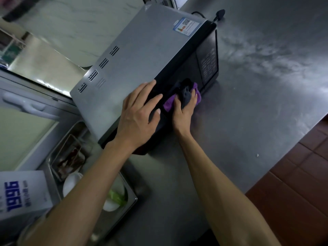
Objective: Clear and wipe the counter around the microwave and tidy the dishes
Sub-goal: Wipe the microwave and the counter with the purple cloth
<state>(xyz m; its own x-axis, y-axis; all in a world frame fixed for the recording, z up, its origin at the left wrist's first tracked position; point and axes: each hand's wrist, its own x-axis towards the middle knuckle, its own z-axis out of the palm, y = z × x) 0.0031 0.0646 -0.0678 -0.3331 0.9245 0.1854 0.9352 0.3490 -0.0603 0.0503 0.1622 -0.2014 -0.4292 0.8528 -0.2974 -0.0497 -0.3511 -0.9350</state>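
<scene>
The steel counter [257,96] carried the microwave [142,55], set askew with its dark door facing the person. The left hand [136,114] lay spread, fingers straight, over the microwave's top front edge. The right hand [184,107] gripped a bunched purple cloth [169,103], apparently backed with grey, against the door's lower front

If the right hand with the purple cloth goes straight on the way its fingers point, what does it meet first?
Probably the microwave control panel. The right hand presses the purple cloth on the dark door, fingers pointing along it toward that panel. Depth is unclear, so it may only slide past.
</scene>
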